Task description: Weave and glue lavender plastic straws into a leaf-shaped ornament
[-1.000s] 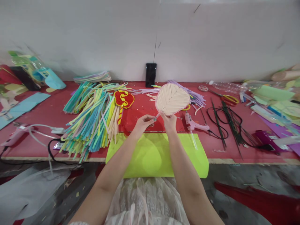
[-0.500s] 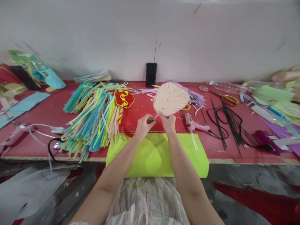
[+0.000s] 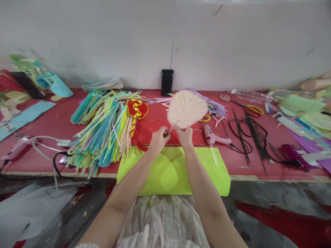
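Observation:
A cream fan made of pipe cleaners laid in a leaf pattern, with a pink edge, is held up above the table. My right hand is closed on its lower edge, the fingers partly behind it. At the fan's pink stem, my left hand pinches with thumb and fingers; its fingertips are small and partly hidden. A lime-green sheet lies beneath my wrists at the table edge. To the left of my hands rests a small red fan with yellow trim and a striped handle.
A big heap of coloured pipe cleaners covers the left of the red table. A phone leans on the wall. A pink glue gun, yellow-handled scissors and dark wires lie on the right.
The cream fan has shifted slightly left and tilted a little. Both hands have moved slightly with it, keeping their grip.

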The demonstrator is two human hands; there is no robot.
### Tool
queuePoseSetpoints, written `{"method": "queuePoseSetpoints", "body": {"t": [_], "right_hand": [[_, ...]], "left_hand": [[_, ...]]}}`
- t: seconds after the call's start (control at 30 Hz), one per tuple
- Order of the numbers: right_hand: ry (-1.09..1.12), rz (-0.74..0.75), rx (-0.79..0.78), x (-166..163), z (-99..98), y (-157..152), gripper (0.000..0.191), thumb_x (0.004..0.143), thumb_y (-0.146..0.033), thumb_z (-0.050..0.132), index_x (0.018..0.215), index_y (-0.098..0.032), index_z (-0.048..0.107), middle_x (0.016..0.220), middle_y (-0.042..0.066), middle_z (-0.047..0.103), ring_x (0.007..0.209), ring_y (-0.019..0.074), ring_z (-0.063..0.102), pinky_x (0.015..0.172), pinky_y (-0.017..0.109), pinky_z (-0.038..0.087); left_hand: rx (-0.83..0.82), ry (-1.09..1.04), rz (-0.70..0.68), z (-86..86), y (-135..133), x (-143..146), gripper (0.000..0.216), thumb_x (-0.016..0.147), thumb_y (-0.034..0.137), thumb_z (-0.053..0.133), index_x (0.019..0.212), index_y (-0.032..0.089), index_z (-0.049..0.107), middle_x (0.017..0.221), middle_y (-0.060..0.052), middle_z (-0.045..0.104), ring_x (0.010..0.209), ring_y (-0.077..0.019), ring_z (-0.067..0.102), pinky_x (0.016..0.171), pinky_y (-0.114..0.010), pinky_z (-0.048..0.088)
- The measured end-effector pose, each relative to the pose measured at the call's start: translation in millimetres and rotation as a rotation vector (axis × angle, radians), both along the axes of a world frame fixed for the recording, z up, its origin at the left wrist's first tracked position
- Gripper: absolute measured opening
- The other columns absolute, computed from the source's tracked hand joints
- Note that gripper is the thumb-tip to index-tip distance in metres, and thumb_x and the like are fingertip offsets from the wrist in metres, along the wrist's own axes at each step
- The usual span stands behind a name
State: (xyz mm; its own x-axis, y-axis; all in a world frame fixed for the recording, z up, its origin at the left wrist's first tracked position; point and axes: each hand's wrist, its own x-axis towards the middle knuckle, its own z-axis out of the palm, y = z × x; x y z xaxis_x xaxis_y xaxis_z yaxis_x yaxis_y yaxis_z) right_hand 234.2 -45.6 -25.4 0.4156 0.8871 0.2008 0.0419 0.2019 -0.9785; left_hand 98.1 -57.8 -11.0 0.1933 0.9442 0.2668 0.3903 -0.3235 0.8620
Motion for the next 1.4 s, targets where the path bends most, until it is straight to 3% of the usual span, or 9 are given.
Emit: {"method": "queuePoseSetpoints", "body": {"t": [0.23, 0.37, 0.6, 0.73, 0.87, 1.0, 1.2, 1.4], "right_hand": [[0.019, 0.033, 0.031, -1, 3.8, -2, 0.031, 0.063, -0.044, 0.074, 0.076, -0.016, 0.074, 0.089, 0.005, 0.076, 0.093, 0.0225, 0.068, 0.095, 0.038, 0.049], [0.008, 0.035, 0.016, -2, 6.7, -4, 0.027, 0.064, -0.040, 0.074, 0.074, -0.016, 0.074, 0.085, 0.005, 0.076, 0.092, 0.0227, 0.069, 0.093, 0.036, 0.050], [0.033, 0.038, 0.061, 1, 2.0, 1, 0.021, 0.065, -0.039, 0.073, 0.065, -0.018, 0.072, 0.073, 0.001, 0.074, 0.092, 0.0213, 0.069, 0.099, 0.036, 0.046], [0.061, 0.019, 0.060, 1, 2.5, 0, 0.021, 0.064, -0.037, 0.075, 0.072, -0.018, 0.074, 0.081, 0.001, 0.075, 0.091, 0.0208, 0.069, 0.095, 0.035, 0.048], [-0.007, 0.084, 0.118, 1, 6.2, -2, 0.021, 0.070, -0.038, 0.071, 0.060, -0.019, 0.072, 0.069, 0.000, 0.073, 0.083, 0.0187, 0.069, 0.099, 0.034, 0.045], [-0.019, 0.063, 0.095, 2, 4.5, -1, 0.022, 0.069, -0.040, 0.070, 0.063, -0.020, 0.073, 0.074, 0.000, 0.075, 0.088, 0.0195, 0.069, 0.100, 0.034, 0.045], [-0.025, 0.058, 0.080, 3, -1.7, 2, 0.024, 0.067, -0.041, 0.071, 0.075, -0.018, 0.075, 0.079, 0.001, 0.075, 0.092, 0.0209, 0.069, 0.099, 0.034, 0.046], [-0.010, 0.051, 0.096, 2, -0.9, 3, 0.023, 0.067, -0.039, 0.072, 0.073, -0.018, 0.075, 0.077, 0.001, 0.075, 0.094, 0.0211, 0.068, 0.097, 0.034, 0.047]], "left_hand": [[-0.346, -0.327, -0.099, 4.0, 2, 2, 0.016, 0.073, 0.017, 0.060, 0.088, 0.019, 0.055, 0.065, 0.001, 0.069, 0.045, -0.0107, 0.057, 0.050, -0.022, 0.043], [-0.527, -0.480, -0.141, 4.2, 6, 2, 0.019, 0.072, 0.020, 0.066, 0.089, 0.016, 0.058, 0.076, -0.006, 0.074, 0.053, -0.0124, 0.064, 0.052, -0.022, 0.045], [-0.720, -0.593, -0.176, -0.8, 11, -4, 0.038, 0.068, 0.021, 0.075, 0.102, 0.017, 0.060, 0.094, -0.007, 0.075, 0.072, -0.0125, 0.070, 0.059, -0.018, 0.045], [-0.773, -0.671, -0.230, -2.0, 12, -5, 0.034, 0.072, 0.029, 0.074, 0.102, 0.019, 0.063, 0.098, -0.007, 0.074, 0.075, -0.0131, 0.070, 0.058, -0.018, 0.046], [-0.814, -0.752, -0.256, -2.1, 12, -6, 0.025, 0.076, 0.028, 0.070, 0.099, 0.018, 0.065, 0.098, -0.008, 0.074, 0.075, -0.0129, 0.070, 0.056, -0.017, 0.048], [-0.858, -0.800, -0.209, -0.9, 11, -7, 0.019, 0.079, 0.018, 0.068, 0.097, 0.017, 0.066, 0.097, -0.006, 0.074, 0.071, -0.0101, 0.070, 0.055, -0.015, 0.048], [-0.862, -0.835, -0.109, 1.4, 12, -6, 0.026, 0.079, 0.007, 0.065, 0.104, 0.015, 0.066, 0.091, -0.004, 0.074, 0.069, -0.0079, 0.069, 0.058, -0.014, 0.048], [-0.824, -0.824, -0.075, -2.4, 14, -4, 0.024, 0.080, 0.006, 0.062, 0.101, 0.016, 0.067, 0.094, -0.004, 0.073, 0.070, -0.0075, 0.069, 0.062, -0.014, 0.049]]}}
